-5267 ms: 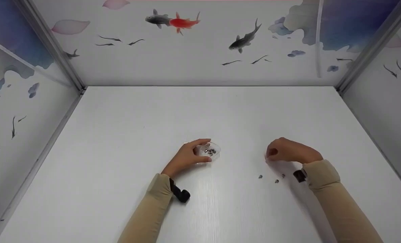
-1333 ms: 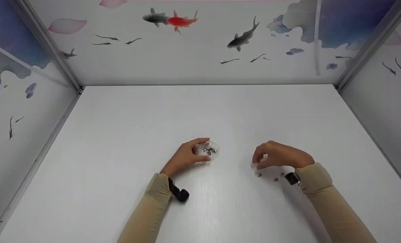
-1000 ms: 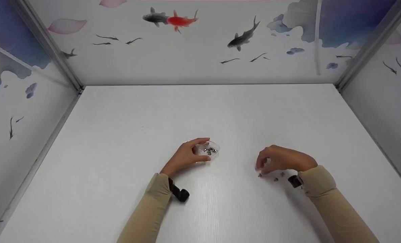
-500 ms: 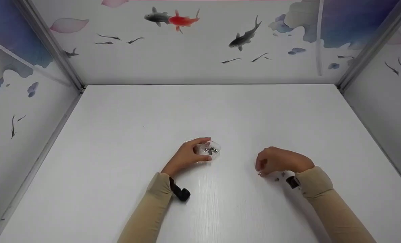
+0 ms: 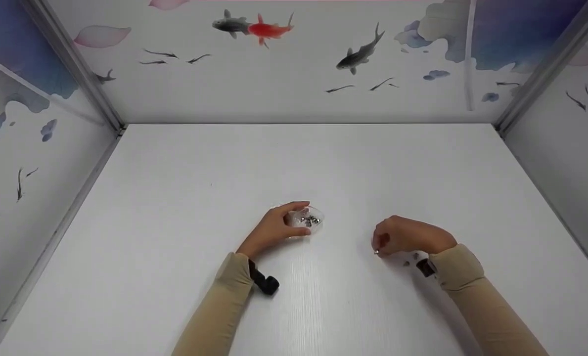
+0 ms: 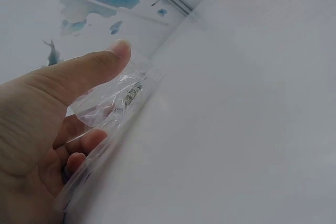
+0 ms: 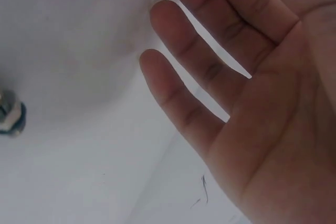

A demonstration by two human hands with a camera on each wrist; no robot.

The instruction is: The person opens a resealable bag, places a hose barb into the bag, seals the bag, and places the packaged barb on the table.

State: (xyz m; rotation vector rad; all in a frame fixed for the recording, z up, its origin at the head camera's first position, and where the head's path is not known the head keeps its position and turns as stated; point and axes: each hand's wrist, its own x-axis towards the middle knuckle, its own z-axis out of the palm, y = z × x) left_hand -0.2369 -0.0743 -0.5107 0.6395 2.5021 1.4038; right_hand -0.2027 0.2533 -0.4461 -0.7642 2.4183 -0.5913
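Note:
My left hand grips a clear plastic bag, thumb on the near side and fingers on the far side. Its mouth faces right, and several small shiny metal pieces lie inside. In the left wrist view the crinkled film shows between thumb and fingers. To the right, my right hand pinches one small metal piece between thumb and fingertip, low over the table. Beneath that wrist lie two more, a small metal piece and another metal piece.
The white table is bounded by a printed back panel and side panels set in metal framing. Black wrist cameras, such as the left one, jut out from both sleeves. A blurred metal piece shows in the right wrist view.
My right hand has come down from farther right and picked up the leftmost loose metal piece, then drawn it slightly left. The left hand and bag have stayed in place.

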